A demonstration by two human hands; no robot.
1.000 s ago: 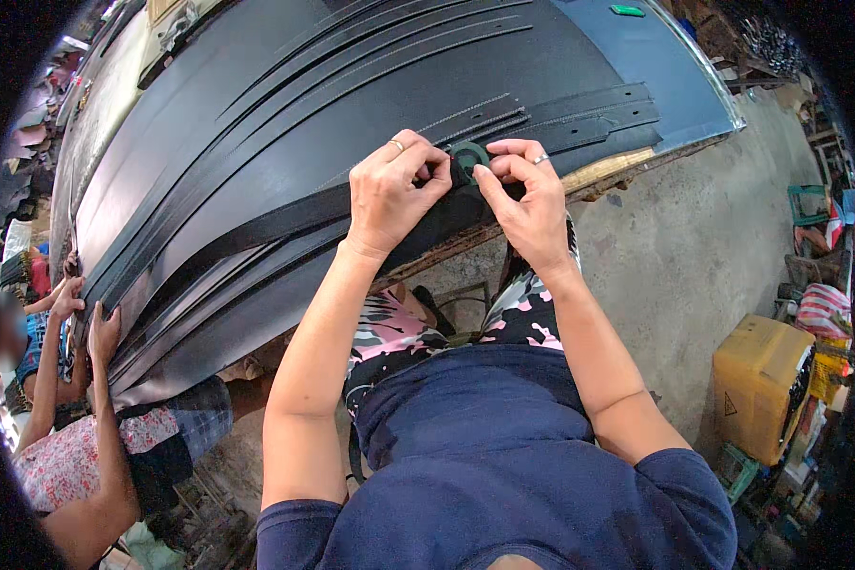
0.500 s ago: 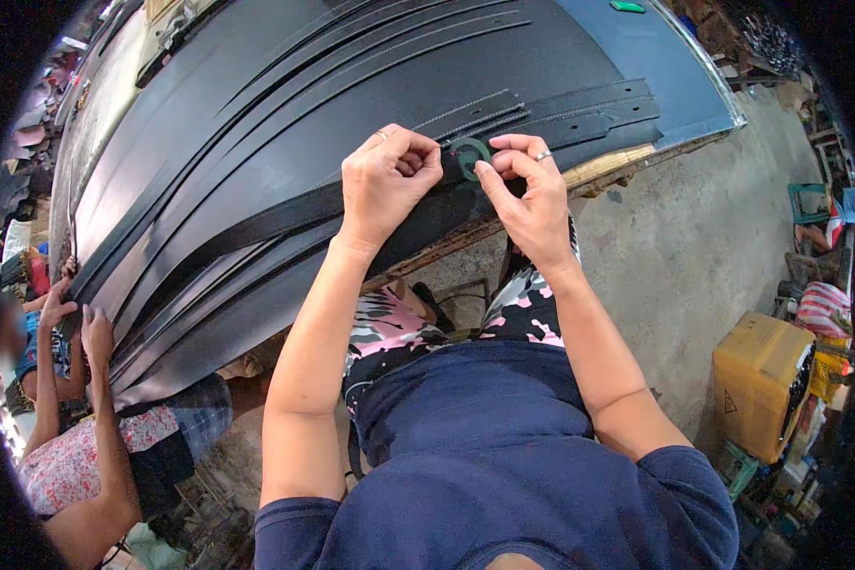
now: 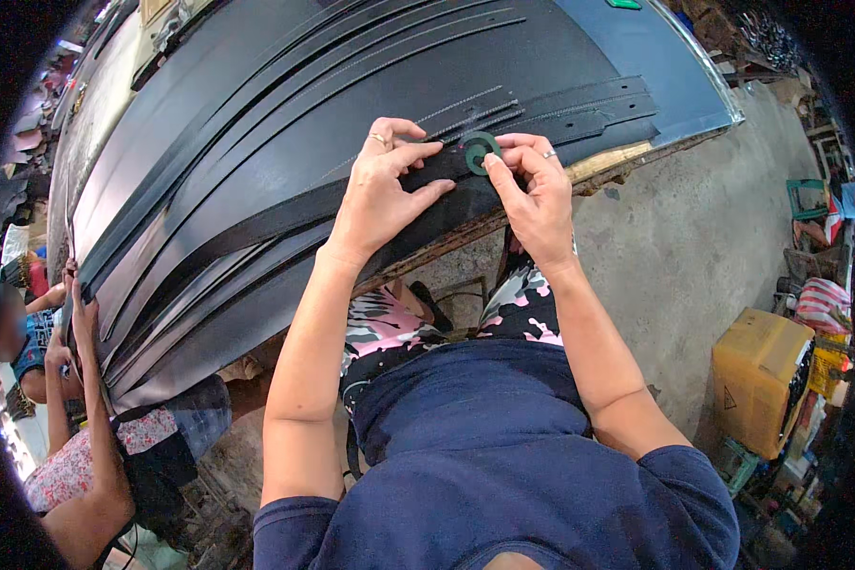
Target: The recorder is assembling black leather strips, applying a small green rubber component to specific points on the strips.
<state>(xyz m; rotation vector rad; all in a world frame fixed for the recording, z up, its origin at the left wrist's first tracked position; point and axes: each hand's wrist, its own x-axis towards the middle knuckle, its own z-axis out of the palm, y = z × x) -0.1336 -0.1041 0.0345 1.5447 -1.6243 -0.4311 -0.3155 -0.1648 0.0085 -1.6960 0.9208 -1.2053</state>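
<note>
Between the thumb and fingers of my right hand (image 3: 539,199) is a flat, dark green ring (image 3: 470,152), perhaps a small roll of tape. It sits just above the black straps near the table's front edge. My left hand (image 3: 385,190) is beside it on the left, thumb and forefinger apart, with nothing visible between them. Under both hands runs a wide black strap (image 3: 275,211). Beyond the hands lie several black strap ends (image 3: 589,109), some with stitched edges and small holes.
Large black sheet material (image 3: 351,114) covers the table. At the left, another person's hands (image 3: 81,323) hold the straps' far ends. A cardboard box (image 3: 755,380) stands on the concrete floor (image 3: 646,237) at right. A green object (image 3: 623,4) lies on the table's far right.
My left thumb and forefinger have parted from a pinch. The green ring has shifted slightly right in my right hand. At left, the other person's hands have moved on the straps.
</note>
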